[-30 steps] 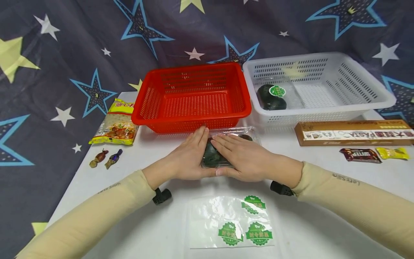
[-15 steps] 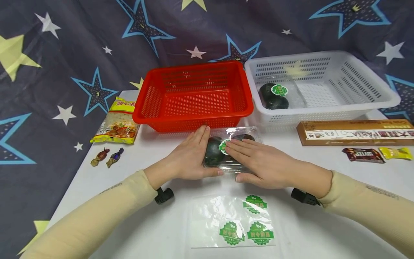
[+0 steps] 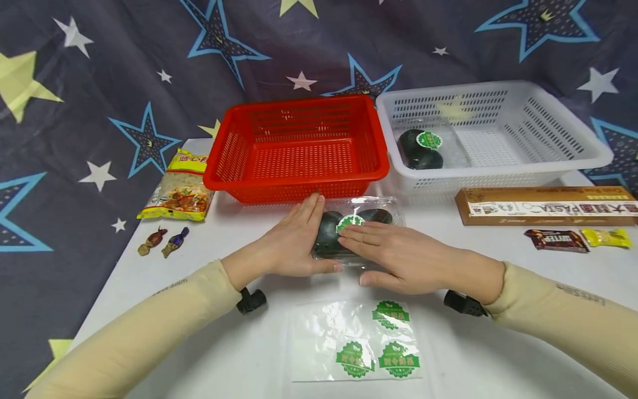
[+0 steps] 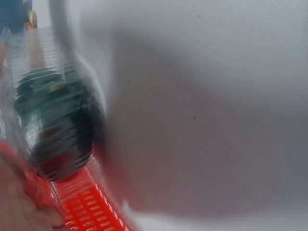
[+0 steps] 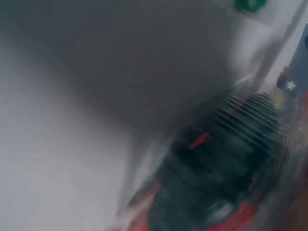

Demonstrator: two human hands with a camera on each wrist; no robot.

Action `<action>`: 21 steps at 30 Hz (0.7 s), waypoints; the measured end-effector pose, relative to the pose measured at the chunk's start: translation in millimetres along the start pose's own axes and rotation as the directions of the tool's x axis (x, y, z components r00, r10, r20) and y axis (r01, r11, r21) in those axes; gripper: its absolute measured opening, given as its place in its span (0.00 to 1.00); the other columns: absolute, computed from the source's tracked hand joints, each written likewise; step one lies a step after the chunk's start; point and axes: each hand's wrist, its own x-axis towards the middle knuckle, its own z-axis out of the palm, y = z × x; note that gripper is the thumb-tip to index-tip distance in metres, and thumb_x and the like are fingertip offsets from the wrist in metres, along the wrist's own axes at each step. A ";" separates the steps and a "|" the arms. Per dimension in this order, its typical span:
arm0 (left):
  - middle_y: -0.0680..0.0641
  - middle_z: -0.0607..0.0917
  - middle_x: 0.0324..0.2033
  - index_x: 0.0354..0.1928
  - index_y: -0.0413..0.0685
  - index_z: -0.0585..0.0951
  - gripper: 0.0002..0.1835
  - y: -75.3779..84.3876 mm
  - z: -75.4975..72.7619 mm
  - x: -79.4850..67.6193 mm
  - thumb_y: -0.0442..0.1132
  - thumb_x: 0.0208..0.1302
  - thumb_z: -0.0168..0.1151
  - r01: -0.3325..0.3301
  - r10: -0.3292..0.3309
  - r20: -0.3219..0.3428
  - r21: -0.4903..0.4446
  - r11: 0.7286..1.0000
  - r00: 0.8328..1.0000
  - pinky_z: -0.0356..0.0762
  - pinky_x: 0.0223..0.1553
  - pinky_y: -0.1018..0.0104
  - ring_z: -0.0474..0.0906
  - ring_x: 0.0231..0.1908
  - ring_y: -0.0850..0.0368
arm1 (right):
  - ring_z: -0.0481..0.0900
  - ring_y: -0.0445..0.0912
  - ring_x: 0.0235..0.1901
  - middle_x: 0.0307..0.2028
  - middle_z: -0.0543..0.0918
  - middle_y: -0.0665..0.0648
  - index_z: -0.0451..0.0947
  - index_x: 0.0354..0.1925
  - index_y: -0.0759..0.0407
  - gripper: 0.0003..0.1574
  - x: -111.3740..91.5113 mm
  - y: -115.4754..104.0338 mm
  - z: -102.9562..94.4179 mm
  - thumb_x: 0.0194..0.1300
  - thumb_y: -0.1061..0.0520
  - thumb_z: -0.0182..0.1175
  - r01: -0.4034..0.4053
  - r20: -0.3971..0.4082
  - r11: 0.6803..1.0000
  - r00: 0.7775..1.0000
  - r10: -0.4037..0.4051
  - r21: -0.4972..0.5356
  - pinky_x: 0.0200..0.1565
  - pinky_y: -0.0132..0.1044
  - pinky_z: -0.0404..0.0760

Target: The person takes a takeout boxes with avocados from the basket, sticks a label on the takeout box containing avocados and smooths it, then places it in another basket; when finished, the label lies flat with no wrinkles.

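Observation:
A clear plastic box with dark green oval fruits inside lies on the table before the red basket. On its lid is a round green-and-white sticker. My left hand rests along the box's left side, fingers straight. My right hand lies flat over the box's right part, its straight fingertips at the sticker's lower edge. Up close in the left wrist view, a dark fruit shows through ribbed plastic. Blurred in the right wrist view is a dark fruit under the plastic.
Behind the box stand a red basket and a white basket holding another stickered fruit box. A sticker sheet lies in front. Left are a food bag and wrapped candies; right, a pasta box and snack bars.
My right hand has moved right across the lid and then slightly back left, uncovering the sticker and part of the fruits. My left hand has stayed in place.

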 end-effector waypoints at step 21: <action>0.37 0.41 0.74 0.73 0.34 0.39 0.65 -1.3 2.5 0.0 0.78 0.51 0.49 -0.007 0.007 -0.045 0.003 1.000 0.999 0.41 0.70 0.56 0.39 0.73 0.46 | 0.59 0.56 0.68 0.68 0.63 0.64 0.58 0.69 0.67 0.50 14.5 -3.0 2.9 0.69 0.29 0.40 -0.293 0.023 0.935 0.953 0.303 -0.199 0.68 0.50 0.55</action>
